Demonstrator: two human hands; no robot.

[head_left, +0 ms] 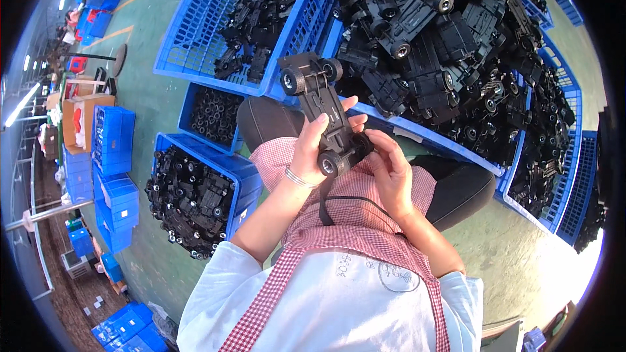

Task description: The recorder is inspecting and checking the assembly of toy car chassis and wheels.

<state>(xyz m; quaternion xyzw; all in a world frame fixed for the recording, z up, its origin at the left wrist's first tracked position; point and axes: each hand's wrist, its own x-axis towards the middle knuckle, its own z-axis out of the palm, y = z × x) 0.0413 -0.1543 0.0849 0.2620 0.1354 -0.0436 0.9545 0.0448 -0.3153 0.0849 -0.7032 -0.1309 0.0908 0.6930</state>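
Above my lap is a black toy car chassis (324, 105), tilted with its far end toward the upper left. Wheels show at both of its ends. My left hand (306, 158) is wrapped round its near half, thumb on the flat face and fingertips showing past the right edge. My right hand (393, 179) has its fingers closed on the wheel (362, 144) at the near right corner. Those fingertips partly cover that wheel. The near left wheel (329, 164) sits beside the heel of my left hand.
A big blue crate (424, 132) heaped with black chassis stands ahead, right of my knees. Another blue crate (195, 72) holds smaller black parts. Left of my knee are a bin of black tyres (212, 115) and a blue bin (244, 186) piled with wheeled chassis. More crates (567, 189) stand far right.
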